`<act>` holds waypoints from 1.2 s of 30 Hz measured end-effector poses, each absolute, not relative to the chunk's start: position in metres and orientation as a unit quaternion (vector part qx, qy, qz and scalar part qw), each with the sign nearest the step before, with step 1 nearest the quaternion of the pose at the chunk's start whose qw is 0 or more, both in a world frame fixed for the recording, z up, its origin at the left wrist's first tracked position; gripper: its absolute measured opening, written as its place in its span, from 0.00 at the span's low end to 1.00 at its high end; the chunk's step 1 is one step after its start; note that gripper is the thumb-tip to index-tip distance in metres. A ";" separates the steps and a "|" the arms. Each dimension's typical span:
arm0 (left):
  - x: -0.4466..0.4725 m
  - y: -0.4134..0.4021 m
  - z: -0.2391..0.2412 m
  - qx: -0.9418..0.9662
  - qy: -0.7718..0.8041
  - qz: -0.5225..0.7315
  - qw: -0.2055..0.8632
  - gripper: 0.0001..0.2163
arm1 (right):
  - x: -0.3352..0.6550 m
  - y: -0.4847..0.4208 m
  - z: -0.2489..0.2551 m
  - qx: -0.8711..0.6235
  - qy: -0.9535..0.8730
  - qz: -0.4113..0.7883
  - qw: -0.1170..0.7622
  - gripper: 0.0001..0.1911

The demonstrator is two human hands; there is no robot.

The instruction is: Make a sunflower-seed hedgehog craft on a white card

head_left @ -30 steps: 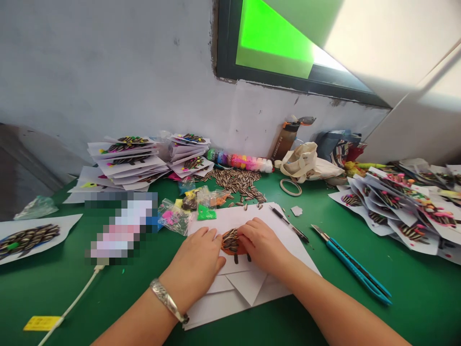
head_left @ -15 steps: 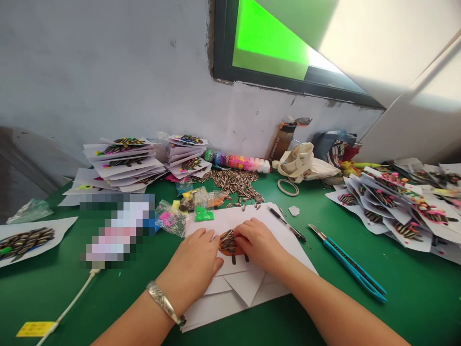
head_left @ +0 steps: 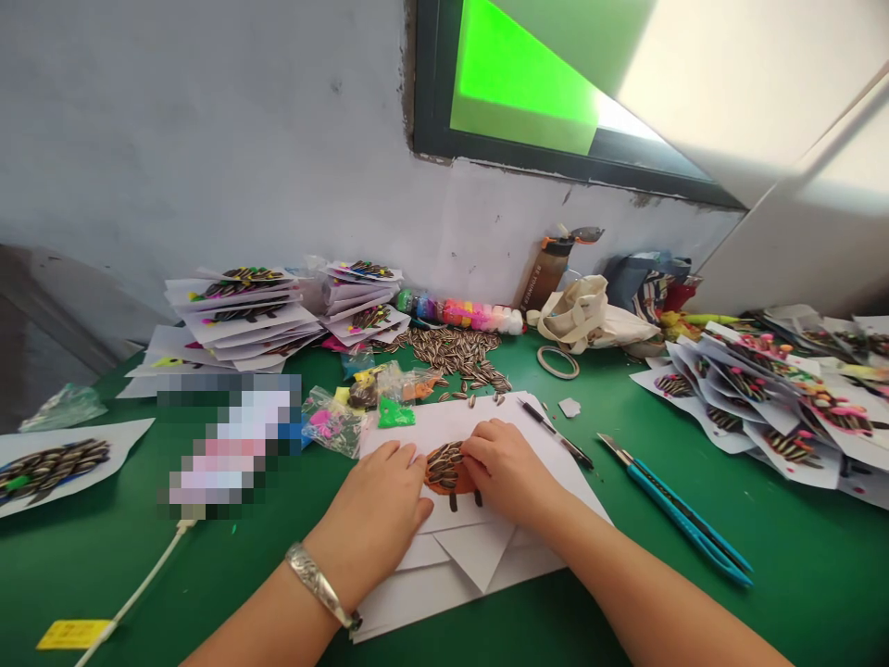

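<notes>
Sunflower seeds (head_left: 443, 463) lie slantwise, side by side, on a flat orange clay shape (head_left: 459, 482) with two short dark legs below it. The shape is on a white paper sheet (head_left: 444, 428), which rests on a stack of others. My left hand (head_left: 381, 496) lies flat on the sheet at the shape's left edge, fingers stretched and thumb apart. My right hand (head_left: 510, 474) covers the shape's right side, with thumb and fingertips closed together against the clay. Whatever is between those fingertips is hidden.
Loose sunflower seeds (head_left: 455, 352) are heaped behind the paper, beside bags of coloured clay (head_left: 395, 412). A pen (head_left: 556, 433) lies on the sheet's right edge. Right of it are a blue utility knife (head_left: 684, 514) and a tape roll (head_left: 557, 362). Finished seed pictures (head_left: 757, 389) are piled either side.
The right fingertips have drawn slightly right and uncovered more of the seeds and orange clay. My left hand stays in place. The whole view has shifted a little.
</notes>
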State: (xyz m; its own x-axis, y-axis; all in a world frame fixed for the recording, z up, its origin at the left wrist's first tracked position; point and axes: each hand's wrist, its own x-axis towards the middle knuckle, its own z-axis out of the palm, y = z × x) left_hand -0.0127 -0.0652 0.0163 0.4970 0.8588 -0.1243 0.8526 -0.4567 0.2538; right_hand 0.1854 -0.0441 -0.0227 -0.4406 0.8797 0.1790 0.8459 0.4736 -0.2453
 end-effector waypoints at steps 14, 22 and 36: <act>-0.012 -0.064 0.021 0.852 0.505 -0.012 0.140 0.17 | 0.217 -0.004 -0.021 -0.590 -0.782 0.034 0.200 0.15; -0.014 -0.067 0.020 0.853 0.502 0.007 0.142 0.16 | 0.200 0.024 -0.030 -0.549 -0.828 -0.032 0.105 0.12; -0.013 -0.067 0.020 0.848 0.508 0.005 0.151 0.16 | 0.205 0.013 -0.028 -0.546 -0.833 -0.058 0.072 0.12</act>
